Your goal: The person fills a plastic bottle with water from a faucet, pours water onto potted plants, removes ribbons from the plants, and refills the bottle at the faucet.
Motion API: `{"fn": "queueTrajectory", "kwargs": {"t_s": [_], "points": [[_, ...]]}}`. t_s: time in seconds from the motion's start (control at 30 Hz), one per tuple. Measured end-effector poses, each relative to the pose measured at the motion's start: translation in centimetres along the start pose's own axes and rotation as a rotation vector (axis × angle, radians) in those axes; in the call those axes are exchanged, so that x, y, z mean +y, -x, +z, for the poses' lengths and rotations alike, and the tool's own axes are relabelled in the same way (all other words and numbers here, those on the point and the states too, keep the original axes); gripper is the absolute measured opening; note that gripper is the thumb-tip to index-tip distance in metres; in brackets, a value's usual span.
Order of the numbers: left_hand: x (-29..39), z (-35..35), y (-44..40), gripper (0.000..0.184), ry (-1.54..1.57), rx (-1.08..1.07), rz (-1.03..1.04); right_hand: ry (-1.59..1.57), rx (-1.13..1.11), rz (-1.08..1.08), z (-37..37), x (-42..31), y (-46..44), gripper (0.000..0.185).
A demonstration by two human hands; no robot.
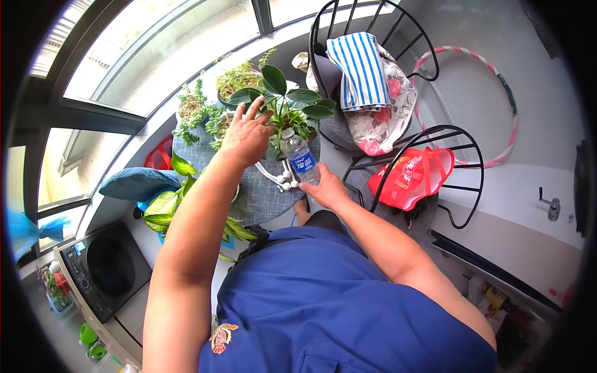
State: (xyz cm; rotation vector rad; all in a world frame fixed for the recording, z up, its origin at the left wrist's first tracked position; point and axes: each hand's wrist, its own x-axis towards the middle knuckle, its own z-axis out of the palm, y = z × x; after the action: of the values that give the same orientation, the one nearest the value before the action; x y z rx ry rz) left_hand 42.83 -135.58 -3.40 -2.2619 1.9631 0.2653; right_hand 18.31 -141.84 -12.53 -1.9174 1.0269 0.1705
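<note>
My right hand (326,188) is wrapped round the lower part of a clear plastic water bottle (301,159) with a blue label. The bottle is tilted, its neck against the foliage of a broad-leaved potted plant (304,96). My left hand (247,133) reaches over the same plant, fingers apart and touching or close to its leaves; whether it grips one I cannot make out. White cords with round white beads (287,184) hang beside the bottle. The plant stands on a round table with a grey-blue cloth (258,198), and its pot is mostly hidden.
Trailing succulents (191,109) and another leafy plant (239,81) share the table near the window. Black-railed chairs on the right hold a striped cloth (359,71) and a red bag (410,178). A hula hoop (513,118) leans on the wall. A washing machine (109,267) stands left.
</note>
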Motion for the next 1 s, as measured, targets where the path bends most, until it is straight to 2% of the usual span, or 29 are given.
{"fn": "queueTrajectory", "kwargs": {"t_s": [0.37, 0.73, 1.0], "points": [[-0.6, 0.9, 0.9, 0.035, 0.077, -0.006, -0.065, 0.206, -0.060, 0.094, -1.4, -2.5, -0.1, 0.072], [-0.9, 0.8, 1.2, 0.032, 0.123, -0.045, -0.095, 0.198, -0.103, 0.165, -2.4, -2.3, -0.7, 0.073], [-1.1, 0.8, 1.3, 0.031, 0.146, -0.040, -0.108, 0.310, -0.097, 0.123, -3.5, -3.1, -0.7, 0.071]]}}
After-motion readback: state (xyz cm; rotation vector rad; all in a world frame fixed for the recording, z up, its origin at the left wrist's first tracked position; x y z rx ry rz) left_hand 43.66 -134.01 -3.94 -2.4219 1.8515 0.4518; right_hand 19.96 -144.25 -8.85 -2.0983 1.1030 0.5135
